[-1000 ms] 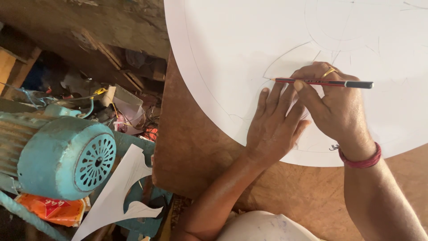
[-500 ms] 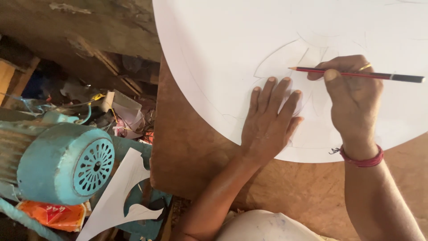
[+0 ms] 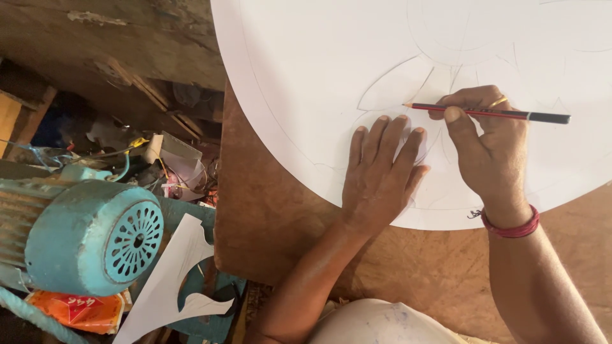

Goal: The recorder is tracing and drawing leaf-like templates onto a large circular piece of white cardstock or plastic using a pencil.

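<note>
Crumpled orange packet (image 3: pixel 80 311) with red label, bottom left (under the teal motor (image 3: pixel 89 237))

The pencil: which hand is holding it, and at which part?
The right hand holds the red pencil around its middle; the left hand holds nothing.

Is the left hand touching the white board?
Touching. The head view shows the left hand lying flat, palm down with fingers spread, on the white board, with no gap showing beneath it.
</note>
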